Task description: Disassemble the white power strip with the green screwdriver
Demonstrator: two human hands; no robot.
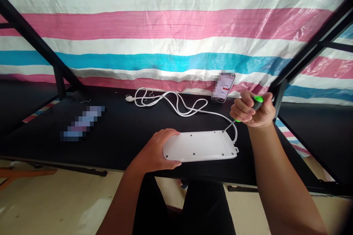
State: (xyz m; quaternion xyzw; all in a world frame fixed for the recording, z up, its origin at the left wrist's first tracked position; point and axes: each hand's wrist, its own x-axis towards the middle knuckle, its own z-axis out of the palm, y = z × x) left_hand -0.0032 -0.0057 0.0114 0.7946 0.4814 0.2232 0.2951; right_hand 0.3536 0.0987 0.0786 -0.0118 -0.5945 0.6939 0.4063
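Note:
A white power strip (pixel 206 146) lies with its screw-holed back facing up near the table's front edge. My left hand (pixel 158 150) grips its left end, thumb along the near side and fingers over the far side. In my right hand (pixel 252 110) is a screwdriver (pixel 258 100) with a green and dark handle, the fist closed around it. The screwdriver slants down to the left, and its tip meets a hole near the strip's far right corner. From the strip's right end a white cord (pixel 190 112) loops behind it to a plug (pixel 129 98).
A smartphone (pixel 225 88) leans against the striped plastic sheet (pixel 171 25) at the back. A blurred-out object (pixel 82 124) lies on the black table (pixel 118 125) at the left. Black metal frame bars (pixel 41 47) rise at both sides.

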